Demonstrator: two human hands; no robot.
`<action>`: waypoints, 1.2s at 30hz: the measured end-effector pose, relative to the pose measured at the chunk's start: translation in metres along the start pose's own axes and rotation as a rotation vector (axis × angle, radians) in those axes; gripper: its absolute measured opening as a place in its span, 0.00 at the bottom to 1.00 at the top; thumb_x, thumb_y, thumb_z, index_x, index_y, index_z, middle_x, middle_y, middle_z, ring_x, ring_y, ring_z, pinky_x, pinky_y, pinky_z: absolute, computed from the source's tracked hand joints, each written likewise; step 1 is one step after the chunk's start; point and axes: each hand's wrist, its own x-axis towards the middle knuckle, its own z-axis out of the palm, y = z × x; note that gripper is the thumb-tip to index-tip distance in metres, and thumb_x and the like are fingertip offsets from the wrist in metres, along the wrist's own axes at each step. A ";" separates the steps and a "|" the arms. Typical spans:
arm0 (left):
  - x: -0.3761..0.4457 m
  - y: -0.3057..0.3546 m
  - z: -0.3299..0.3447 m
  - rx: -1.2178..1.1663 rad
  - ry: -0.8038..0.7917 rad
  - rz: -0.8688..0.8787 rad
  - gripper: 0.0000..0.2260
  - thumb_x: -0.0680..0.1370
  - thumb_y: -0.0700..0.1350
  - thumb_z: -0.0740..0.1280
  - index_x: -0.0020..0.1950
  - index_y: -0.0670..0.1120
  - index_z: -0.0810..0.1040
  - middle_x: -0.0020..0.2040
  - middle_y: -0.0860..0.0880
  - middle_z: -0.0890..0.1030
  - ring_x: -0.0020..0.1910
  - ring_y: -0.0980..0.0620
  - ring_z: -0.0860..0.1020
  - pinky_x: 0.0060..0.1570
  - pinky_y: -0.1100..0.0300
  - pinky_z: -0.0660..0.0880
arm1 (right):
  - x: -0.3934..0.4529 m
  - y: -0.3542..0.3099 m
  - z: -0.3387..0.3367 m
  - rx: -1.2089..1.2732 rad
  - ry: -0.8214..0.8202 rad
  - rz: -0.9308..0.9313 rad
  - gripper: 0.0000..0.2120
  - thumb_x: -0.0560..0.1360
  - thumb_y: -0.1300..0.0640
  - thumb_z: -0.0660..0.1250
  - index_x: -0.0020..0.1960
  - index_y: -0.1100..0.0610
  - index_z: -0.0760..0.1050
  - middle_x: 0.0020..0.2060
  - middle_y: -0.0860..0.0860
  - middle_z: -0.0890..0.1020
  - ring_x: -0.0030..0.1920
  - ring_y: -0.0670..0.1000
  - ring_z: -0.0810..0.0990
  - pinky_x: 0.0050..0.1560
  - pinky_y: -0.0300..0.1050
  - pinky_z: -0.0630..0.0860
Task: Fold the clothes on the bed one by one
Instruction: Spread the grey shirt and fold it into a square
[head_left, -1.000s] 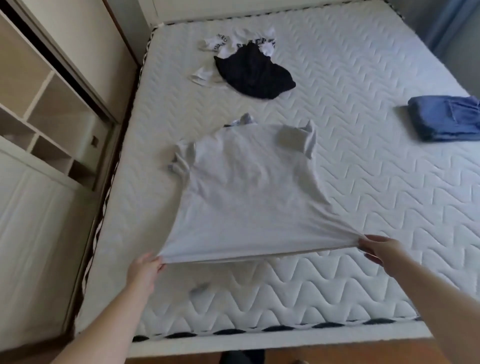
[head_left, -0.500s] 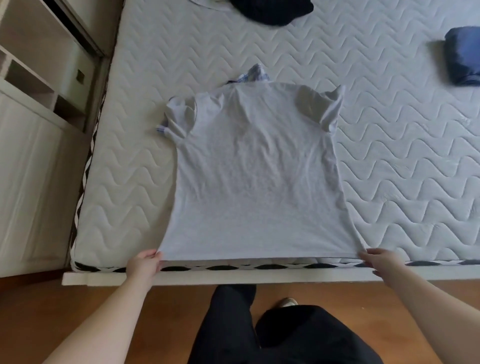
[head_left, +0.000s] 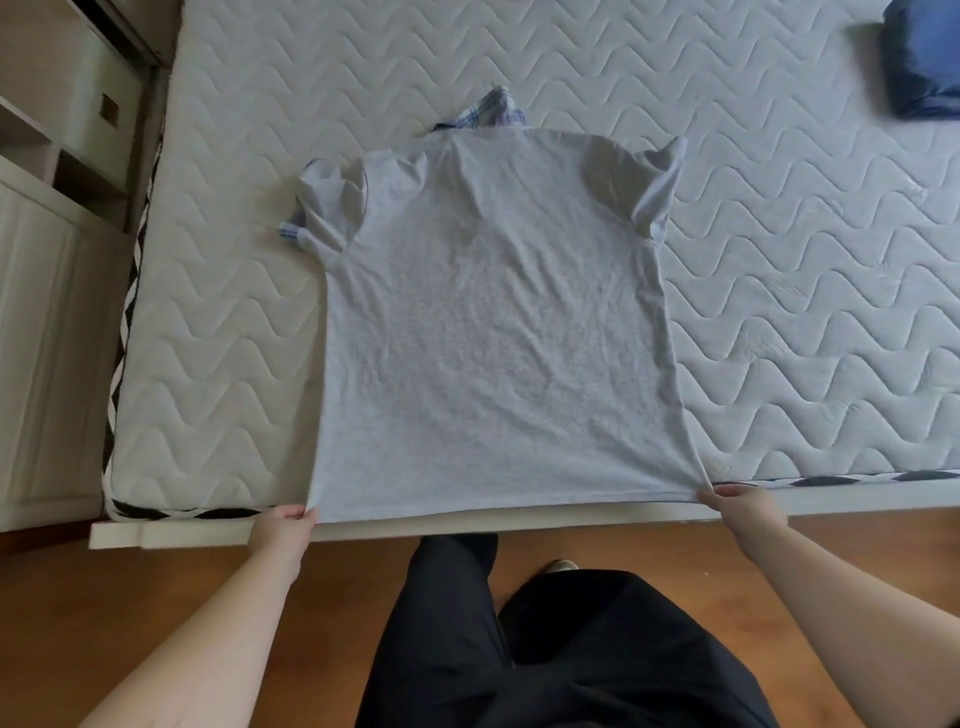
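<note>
Shirt (head_left: 493, 332), light grey, lies flat and face down on the bed (head_left: 779, 291), hem at the near edge; its front is hidden. Plaid collar (head_left: 493, 111) pokes out at the far end, and plaid trim shows at the left sleeve. Left hand (head_left: 280, 535) pinches the left hem corner, right hand (head_left: 743, 512) pinches the right one; fingers mostly hidden behind the hands. Folded blue garment (head_left: 924, 57) far right, cut off by the frame. No readable writing. White wave-quilted mattress, wood floor (head_left: 130, 623), white cabinet (head_left: 47, 322) on the left. Dark trousers (head_left: 545, 649) below.
</note>
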 end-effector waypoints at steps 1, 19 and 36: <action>-0.008 0.003 -0.001 0.031 -0.001 0.008 0.11 0.75 0.40 0.72 0.57 0.41 0.81 0.50 0.39 0.82 0.50 0.38 0.80 0.52 0.47 0.79 | -0.001 0.001 0.000 0.001 0.007 0.001 0.13 0.73 0.55 0.74 0.56 0.58 0.81 0.37 0.52 0.79 0.41 0.55 0.76 0.44 0.48 0.73; -0.125 0.059 -0.060 0.102 -0.092 0.280 0.06 0.79 0.47 0.64 0.53 0.49 0.79 0.51 0.46 0.82 0.52 0.43 0.79 0.54 0.49 0.77 | -0.128 -0.072 0.008 0.272 -0.308 -0.242 0.09 0.80 0.61 0.61 0.55 0.55 0.78 0.49 0.52 0.83 0.49 0.51 0.80 0.48 0.46 0.74; -0.240 0.142 -0.092 0.401 -0.188 0.739 0.10 0.82 0.49 0.60 0.60 0.50 0.76 0.54 0.49 0.79 0.50 0.50 0.77 0.49 0.55 0.75 | -0.246 -0.164 -0.016 -0.133 -0.250 -0.780 0.26 0.82 0.52 0.60 0.77 0.52 0.58 0.67 0.53 0.74 0.46 0.50 0.78 0.39 0.41 0.72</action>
